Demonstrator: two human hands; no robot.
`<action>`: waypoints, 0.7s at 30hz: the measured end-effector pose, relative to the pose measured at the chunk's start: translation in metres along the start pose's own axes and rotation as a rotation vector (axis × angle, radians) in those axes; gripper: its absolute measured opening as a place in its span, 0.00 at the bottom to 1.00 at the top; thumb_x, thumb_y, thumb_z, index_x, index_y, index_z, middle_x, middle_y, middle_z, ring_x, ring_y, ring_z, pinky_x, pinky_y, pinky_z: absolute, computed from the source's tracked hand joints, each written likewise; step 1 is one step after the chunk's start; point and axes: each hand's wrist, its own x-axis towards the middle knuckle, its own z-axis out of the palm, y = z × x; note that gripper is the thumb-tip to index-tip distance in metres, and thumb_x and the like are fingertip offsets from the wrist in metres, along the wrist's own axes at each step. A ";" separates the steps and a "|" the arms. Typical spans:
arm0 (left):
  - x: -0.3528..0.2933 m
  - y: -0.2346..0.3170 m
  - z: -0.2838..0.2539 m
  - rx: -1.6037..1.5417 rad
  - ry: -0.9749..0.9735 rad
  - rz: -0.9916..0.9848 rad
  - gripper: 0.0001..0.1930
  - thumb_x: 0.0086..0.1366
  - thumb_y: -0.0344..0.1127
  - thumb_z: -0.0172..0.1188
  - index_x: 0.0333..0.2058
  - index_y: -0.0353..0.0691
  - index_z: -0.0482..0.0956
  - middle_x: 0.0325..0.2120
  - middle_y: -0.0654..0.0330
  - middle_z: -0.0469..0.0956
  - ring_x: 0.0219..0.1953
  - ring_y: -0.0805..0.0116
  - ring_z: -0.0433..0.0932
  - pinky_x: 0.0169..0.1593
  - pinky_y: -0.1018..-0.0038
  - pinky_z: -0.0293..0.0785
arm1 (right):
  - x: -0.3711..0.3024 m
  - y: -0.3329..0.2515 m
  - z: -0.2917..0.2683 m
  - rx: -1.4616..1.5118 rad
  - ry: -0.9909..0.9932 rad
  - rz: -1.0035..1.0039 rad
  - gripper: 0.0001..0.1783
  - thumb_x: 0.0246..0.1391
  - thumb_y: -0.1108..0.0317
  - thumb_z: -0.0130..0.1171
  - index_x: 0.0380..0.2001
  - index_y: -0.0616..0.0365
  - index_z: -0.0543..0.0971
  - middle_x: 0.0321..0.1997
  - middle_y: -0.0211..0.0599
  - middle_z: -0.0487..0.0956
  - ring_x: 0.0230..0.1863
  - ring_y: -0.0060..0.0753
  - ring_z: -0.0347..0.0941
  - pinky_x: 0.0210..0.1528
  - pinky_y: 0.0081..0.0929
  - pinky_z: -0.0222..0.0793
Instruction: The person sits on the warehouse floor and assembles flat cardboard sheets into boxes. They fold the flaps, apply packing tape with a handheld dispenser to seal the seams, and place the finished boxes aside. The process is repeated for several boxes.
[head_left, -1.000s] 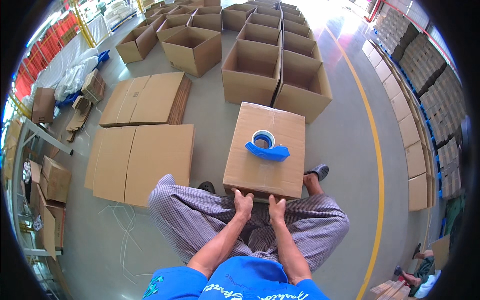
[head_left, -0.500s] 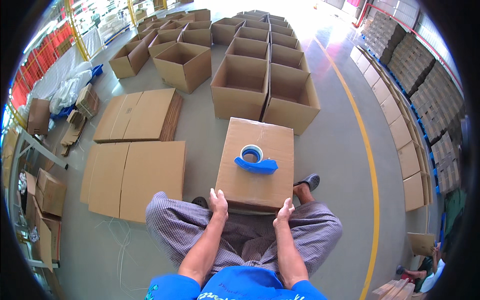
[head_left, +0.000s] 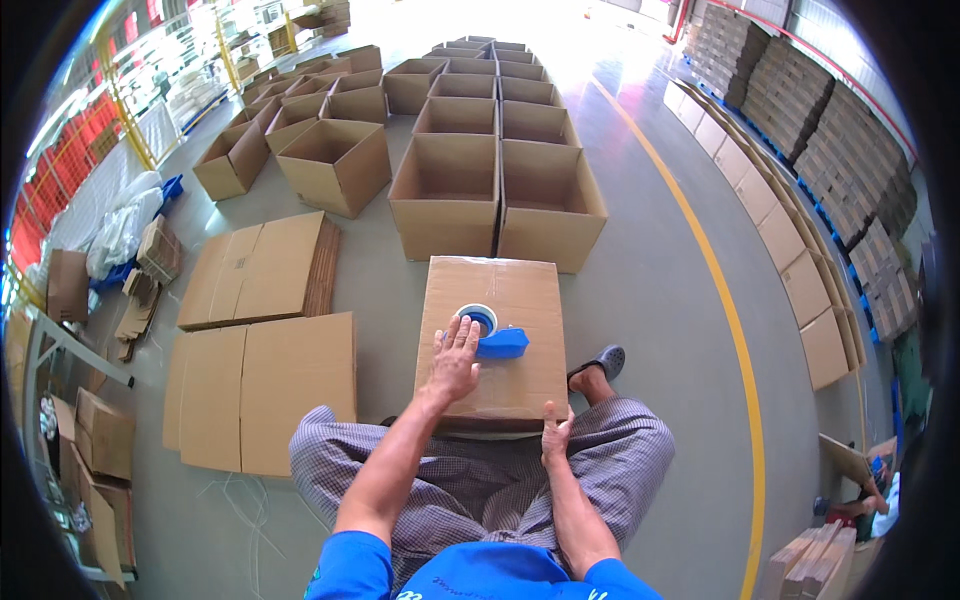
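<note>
In front of my crossed legs sits a closed cardboard box [head_left: 520, 390] with clear tape along its top edges. A blue tape dispenser [head_left: 506, 344] with a tape roll lies on top of it. My left hand [head_left: 458, 362] reaches over the dispenser's left end, fingers stretched out; whether they touch it I cannot tell. At the box's near right corner, my right hand [head_left: 556, 436] grips the edge, thumb up and the other fingers partly hidden.
Open cardboard boxes [head_left: 446, 215] stand in rows ahead. Stacks of flattened cartons [head_left: 298, 395] lie to the left, near loose white straps [head_left: 255, 520]. A yellow floor line [head_left: 722, 290] runs along the right. Another person [head_left: 880, 495] handles cardboard at the lower right.
My left hand has left the box's near left corner and moved forward over the tape dispenser. My right hand stays at the near right corner. The whole view has shifted slightly.
</note>
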 end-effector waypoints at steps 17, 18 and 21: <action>-0.066 -0.070 -0.028 0.196 -0.217 -0.347 0.20 0.59 0.53 0.60 0.30 0.38 0.80 0.31 0.52 0.81 0.41 0.54 0.76 0.44 0.54 0.64 | -0.076 -0.049 0.071 -1.411 -0.658 -1.132 0.58 0.43 0.44 0.66 0.69 0.60 0.48 0.75 0.45 0.42 0.76 0.48 0.33 0.74 0.52 0.26; -0.062 -0.070 -0.026 0.195 -0.191 -0.365 0.20 0.59 0.53 0.60 0.30 0.38 0.80 0.30 0.51 0.81 0.39 0.53 0.77 0.44 0.53 0.64 | -0.074 -0.052 0.072 -1.413 -0.665 -1.135 0.58 0.42 0.44 0.66 0.69 0.59 0.49 0.75 0.45 0.42 0.76 0.48 0.34 0.73 0.52 0.27; -0.070 -0.073 -0.026 0.178 -0.121 -0.357 0.20 0.59 0.52 0.60 0.30 0.37 0.79 0.31 0.50 0.81 0.39 0.50 0.77 0.44 0.52 0.65 | -0.073 -0.052 0.073 -1.354 -0.628 -1.205 0.55 0.42 0.44 0.66 0.68 0.56 0.53 0.74 0.45 0.47 0.75 0.49 0.37 0.73 0.53 0.29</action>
